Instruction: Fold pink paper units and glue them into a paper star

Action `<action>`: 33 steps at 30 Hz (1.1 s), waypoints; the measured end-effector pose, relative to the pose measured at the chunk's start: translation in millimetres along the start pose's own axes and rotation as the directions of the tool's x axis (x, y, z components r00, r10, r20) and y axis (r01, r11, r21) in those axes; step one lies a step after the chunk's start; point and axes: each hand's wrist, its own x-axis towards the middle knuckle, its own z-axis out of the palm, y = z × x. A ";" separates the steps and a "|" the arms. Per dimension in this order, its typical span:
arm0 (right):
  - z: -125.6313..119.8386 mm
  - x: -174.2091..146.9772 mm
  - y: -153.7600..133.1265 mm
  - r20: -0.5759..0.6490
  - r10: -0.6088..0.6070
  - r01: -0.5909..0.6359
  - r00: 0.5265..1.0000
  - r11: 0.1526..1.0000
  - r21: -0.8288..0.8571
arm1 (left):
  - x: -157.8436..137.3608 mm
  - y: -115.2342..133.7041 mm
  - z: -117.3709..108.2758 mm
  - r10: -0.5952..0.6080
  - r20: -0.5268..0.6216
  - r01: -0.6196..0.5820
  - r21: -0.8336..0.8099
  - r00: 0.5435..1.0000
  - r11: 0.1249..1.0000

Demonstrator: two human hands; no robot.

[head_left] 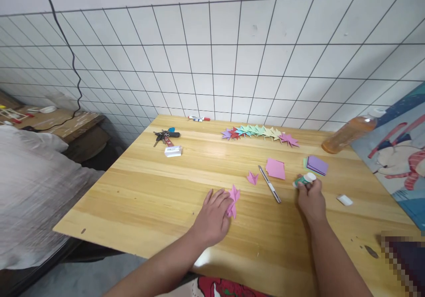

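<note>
My left hand (212,217) rests low over the table, its fingers and thumb against a folded pink paper piece (234,195) with pointed ends. Part of that piece is covered by the hand. In my right hand (312,202) is a small green-and-white glue stick (303,180), tilted with its white end up to the right. Between the hands lie a utility knife (269,184), a smaller folded pink piece (253,178) and pink paper sheets (275,168). Just beyond the right hand sits a stack of coloured paper (317,165), purple on top.
Along the back stands a row of folded coloured paper (255,131). A marker (199,119), keys (164,135) and a small white box (173,151) lie leftward. A bottle (348,133) leans at right, near a small white block (345,200). The table's left edge (106,176) drops away.
</note>
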 end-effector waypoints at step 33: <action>32.8 -41.4 -73.6 0.440 -0.474 0.448 0.763 0.878 0.170 | 2.3 -0.2 3.7 -0.016 -0.010 0.016 0.008 1.000 1.000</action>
